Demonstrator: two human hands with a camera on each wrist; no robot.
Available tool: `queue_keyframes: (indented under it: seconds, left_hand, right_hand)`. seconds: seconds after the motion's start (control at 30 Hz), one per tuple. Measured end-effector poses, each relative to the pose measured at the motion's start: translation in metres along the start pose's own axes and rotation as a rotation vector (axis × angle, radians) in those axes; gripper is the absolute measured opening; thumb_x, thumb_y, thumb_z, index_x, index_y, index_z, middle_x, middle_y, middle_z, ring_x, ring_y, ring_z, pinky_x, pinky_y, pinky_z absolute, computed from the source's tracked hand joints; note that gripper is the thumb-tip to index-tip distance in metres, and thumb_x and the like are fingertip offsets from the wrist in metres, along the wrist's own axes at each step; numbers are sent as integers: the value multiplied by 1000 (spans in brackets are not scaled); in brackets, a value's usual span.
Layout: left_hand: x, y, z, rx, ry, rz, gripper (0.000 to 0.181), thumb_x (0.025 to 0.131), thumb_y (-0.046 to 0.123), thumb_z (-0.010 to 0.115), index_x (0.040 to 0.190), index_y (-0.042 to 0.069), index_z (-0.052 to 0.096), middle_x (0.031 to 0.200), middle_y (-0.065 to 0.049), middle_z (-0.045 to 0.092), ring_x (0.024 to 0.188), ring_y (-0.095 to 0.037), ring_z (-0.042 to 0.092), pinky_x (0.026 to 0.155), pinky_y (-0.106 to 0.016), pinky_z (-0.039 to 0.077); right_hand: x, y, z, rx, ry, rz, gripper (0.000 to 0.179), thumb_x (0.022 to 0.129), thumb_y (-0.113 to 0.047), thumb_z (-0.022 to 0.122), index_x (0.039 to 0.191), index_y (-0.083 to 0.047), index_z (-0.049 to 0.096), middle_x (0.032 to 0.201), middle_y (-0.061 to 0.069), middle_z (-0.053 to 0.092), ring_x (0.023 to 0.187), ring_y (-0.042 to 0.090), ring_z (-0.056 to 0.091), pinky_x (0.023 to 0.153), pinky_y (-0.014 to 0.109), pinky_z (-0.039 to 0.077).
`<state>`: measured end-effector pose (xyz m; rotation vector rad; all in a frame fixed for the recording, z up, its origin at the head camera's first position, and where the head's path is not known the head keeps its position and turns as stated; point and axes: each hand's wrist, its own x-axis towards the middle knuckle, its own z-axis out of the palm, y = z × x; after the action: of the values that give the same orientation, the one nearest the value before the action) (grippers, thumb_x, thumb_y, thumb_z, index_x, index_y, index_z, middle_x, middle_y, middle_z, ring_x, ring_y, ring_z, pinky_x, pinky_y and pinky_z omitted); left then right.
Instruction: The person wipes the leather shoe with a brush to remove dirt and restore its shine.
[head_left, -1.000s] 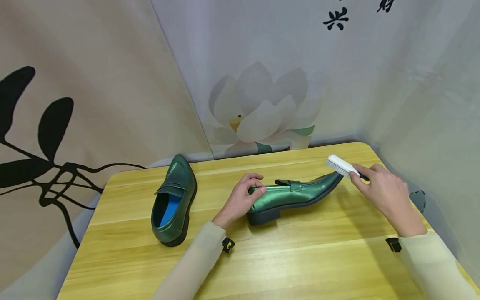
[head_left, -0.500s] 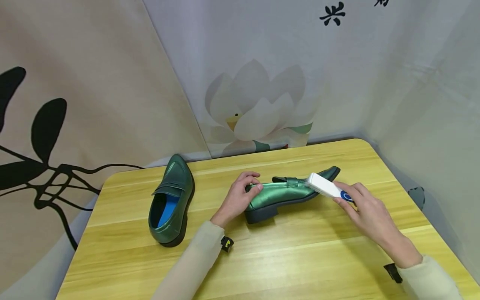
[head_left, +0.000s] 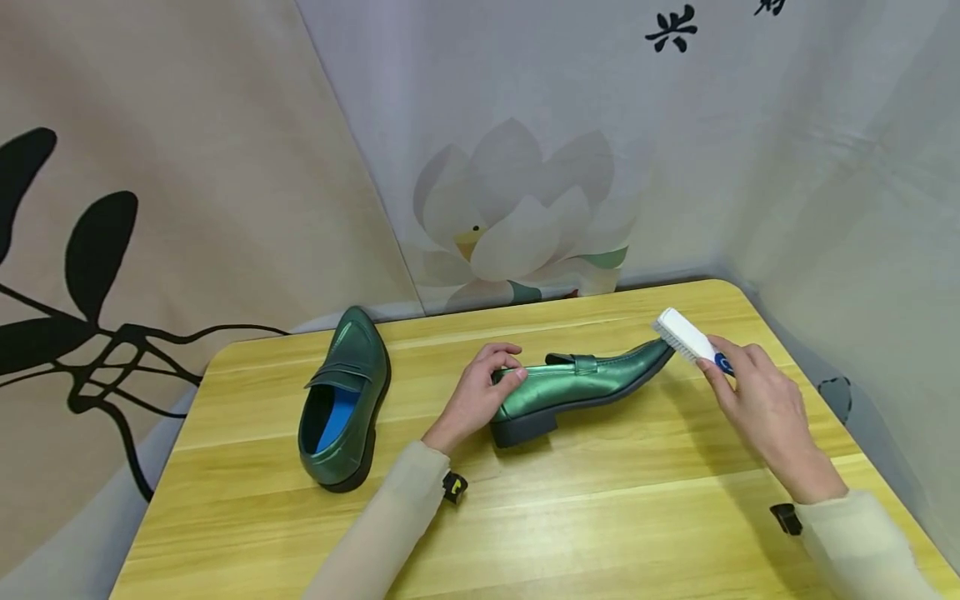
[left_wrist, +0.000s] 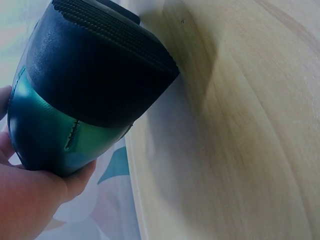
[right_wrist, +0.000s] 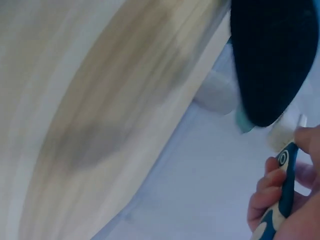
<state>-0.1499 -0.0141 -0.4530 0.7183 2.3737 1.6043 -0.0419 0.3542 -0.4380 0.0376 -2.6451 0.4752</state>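
A metallic green loafer (head_left: 577, 385) is tilted above the table with its toe pointing right. My left hand (head_left: 477, 395) grips it by the heel end, thumb over the opening's edge; the left wrist view has the dark heel block (left_wrist: 100, 65) close up. In my right hand (head_left: 761, 408) I hold a white and blue brush (head_left: 686, 335) by its handle, bristles at the shoe's toe tip. The right wrist view gives the fingers curled round the blue and white handle (right_wrist: 286, 195), beside the dark sole (right_wrist: 275, 60).
The matching green loafer (head_left: 345, 400), with a blue insole, stands on the left part of the wooden table (head_left: 600, 517). A printed cloth (head_left: 540, 75) hangs behind the table's back edge, and more fabric runs along the right side.
The brush moved from the toe leftward along the shoe's side near the strap, then back right to the toe tip. My left hand keeps its hold on the loafer, nearly still.
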Motion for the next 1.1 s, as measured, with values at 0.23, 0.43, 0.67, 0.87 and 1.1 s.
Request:
queue_keyframes:
  seconds: [0.23,0.43,0.67,0.87,1.1]
  left_hand:
    - [2,3,-2,-18,-3,-5,16,106,21,62,98,9,70,143,-9,55,133,-30,51,108,-52,41]
    - [2,4,-1,-14,3,-14,17,106,20,61,98,7,69,142,-9,55,133,-32,51,106,-53,42]
    - [0,4,-2,-7,-3,-12,18,107,21,60,99,8,70,143,-8,55,134,-32,50,109,-54,40]
    - [2,3,-3,-5,5,-8,21,108,21,56,98,7,69,142,-7,56,133,-30,51,108,-52,40]
    - [1,2,-1,-14,18,-10,24,109,18,54,94,5,68,141,-9,56,132,-30,52,107,-51,41]
  right_hand:
    - [0,-52,11,41,122,-327,61,107,-56,41,133,-8,68,94,13,64,64,17,49,48,30,39]
    - [8,-89,30,67,68,-470,52,108,-51,47,134,-12,70,94,8,63,71,18,53,55,31,43]
    - [5,-82,20,5,34,-390,57,108,-56,41,135,-15,70,94,9,61,73,22,52,59,35,40]
    - [5,-76,15,-22,37,-357,69,107,-63,28,132,-16,72,94,10,61,75,25,54,60,38,39]
    - [10,-102,35,50,31,-468,45,105,-50,56,132,-18,73,96,9,63,79,28,60,62,38,40]
